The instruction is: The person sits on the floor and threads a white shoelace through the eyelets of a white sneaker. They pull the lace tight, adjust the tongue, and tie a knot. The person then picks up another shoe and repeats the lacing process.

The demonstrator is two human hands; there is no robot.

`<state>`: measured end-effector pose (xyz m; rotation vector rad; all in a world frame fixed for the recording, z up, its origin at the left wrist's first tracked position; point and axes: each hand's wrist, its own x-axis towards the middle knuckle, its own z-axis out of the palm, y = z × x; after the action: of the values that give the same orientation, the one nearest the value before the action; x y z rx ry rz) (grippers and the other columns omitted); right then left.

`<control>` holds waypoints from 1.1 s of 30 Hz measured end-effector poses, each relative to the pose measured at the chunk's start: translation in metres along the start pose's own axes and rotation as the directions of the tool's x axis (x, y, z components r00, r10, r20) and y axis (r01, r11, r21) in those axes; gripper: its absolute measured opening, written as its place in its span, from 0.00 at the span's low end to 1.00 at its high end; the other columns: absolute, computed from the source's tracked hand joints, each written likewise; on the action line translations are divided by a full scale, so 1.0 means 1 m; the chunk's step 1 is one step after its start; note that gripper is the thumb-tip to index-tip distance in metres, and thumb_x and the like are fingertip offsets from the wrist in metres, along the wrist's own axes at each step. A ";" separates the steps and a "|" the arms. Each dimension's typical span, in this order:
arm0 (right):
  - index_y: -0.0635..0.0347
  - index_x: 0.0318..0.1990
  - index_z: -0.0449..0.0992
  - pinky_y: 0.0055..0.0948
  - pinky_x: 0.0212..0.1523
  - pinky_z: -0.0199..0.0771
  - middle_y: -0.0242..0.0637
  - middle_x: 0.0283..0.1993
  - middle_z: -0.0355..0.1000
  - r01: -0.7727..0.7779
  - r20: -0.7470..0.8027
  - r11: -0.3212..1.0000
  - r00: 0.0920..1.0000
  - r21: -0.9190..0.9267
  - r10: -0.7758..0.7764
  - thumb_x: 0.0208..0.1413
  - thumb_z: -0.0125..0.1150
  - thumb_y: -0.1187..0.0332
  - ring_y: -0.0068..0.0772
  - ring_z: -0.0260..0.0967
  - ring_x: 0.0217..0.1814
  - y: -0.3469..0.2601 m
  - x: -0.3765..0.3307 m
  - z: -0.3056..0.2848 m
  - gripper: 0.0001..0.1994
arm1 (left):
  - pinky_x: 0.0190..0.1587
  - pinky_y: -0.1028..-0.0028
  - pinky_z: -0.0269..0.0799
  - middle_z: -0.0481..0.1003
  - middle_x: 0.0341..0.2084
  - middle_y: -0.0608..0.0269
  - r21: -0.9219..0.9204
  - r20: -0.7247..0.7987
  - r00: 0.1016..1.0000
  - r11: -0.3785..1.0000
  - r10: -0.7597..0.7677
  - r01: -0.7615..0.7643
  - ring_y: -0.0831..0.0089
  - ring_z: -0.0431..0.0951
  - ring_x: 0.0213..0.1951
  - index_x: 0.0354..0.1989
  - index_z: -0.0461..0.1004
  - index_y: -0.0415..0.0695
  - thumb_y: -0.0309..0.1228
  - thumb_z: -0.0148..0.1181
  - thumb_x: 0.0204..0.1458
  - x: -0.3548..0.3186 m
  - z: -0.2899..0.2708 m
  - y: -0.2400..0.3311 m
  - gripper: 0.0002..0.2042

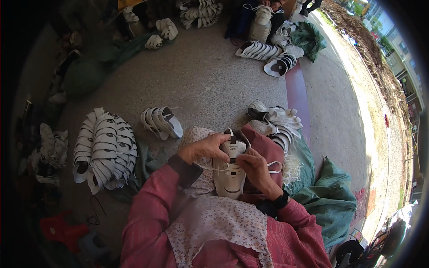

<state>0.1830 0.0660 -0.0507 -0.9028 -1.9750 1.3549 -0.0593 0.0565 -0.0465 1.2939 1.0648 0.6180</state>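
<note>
A white shoe upper (229,182) with a dark lining lies on my lap, its toe toward me. My left hand (206,148) grips the side of its tongue, thumb on the front and fingers behind. Opposite, my right hand (258,167) pinches at the lace area near the tongue's lower part; the fingertips partly hide what they hold. A white shoelace (210,168) runs out to the left below my left hand, and another loop of lace shows to the right of my right hand.
Nested stacks of white shoe uppers (105,149) lie at left, with a smaller stack (161,123) nearby. More uppers (281,123), a lace bundle (292,169) and green sacks (328,196) are at right. Another person's hands (272,4) show at the top. A red plastic object (62,232) sits lower left.
</note>
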 end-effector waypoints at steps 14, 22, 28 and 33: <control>0.55 0.42 0.74 0.38 0.45 0.69 0.38 0.38 0.72 0.307 0.202 0.756 0.952 -0.579 -0.232 0.54 0.60 0.72 0.43 0.71 0.44 -0.046 0.018 -0.010 0.08 | 0.52 0.77 0.70 0.75 0.51 0.70 -0.169 -0.016 0.998 0.984 -0.063 0.059 0.84 0.72 0.50 0.63 0.69 0.41 0.32 0.60 0.61 0.004 0.005 -0.006 0.22; 0.57 0.41 0.73 0.36 0.48 0.66 0.37 0.41 0.67 0.575 0.496 0.433 0.818 -0.694 -0.290 0.53 0.59 0.72 0.39 0.68 0.47 -0.046 0.032 0.012 0.08 | 0.55 0.75 0.70 0.75 0.51 0.67 -0.275 -0.132 0.987 0.953 0.096 -0.130 0.81 0.73 0.52 0.61 0.68 0.41 0.33 0.58 0.63 0.005 0.012 -0.019 0.20; 0.61 0.42 0.70 0.25 0.38 0.73 0.35 0.39 0.74 -0.128 0.285 0.948 0.958 0.292 0.041 0.68 0.55 0.67 0.23 0.74 0.38 -0.113 0.071 -0.036 0.07 | 0.54 0.75 0.69 0.74 0.47 0.68 -0.163 -0.562 0.827 0.977 0.024 -0.139 0.79 0.73 0.49 0.56 0.71 0.41 0.34 0.59 0.63 -0.059 -0.008 -0.012 0.16; 0.64 0.47 0.70 0.24 0.42 0.77 0.34 0.37 0.75 -0.071 0.384 0.864 0.912 0.499 -0.147 0.69 0.54 0.68 0.22 0.75 0.38 -0.184 0.106 -0.045 0.08 | 0.48 0.74 0.70 0.71 0.49 0.64 0.477 -0.563 0.793 0.875 0.234 0.081 0.76 0.73 0.45 0.50 0.73 0.41 0.38 0.61 0.62 -0.110 -0.004 0.025 0.15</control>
<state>0.1152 0.1276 0.1462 -0.3407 -1.7527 2.0398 -0.1047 -0.0315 0.0083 1.6235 1.7949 0.9096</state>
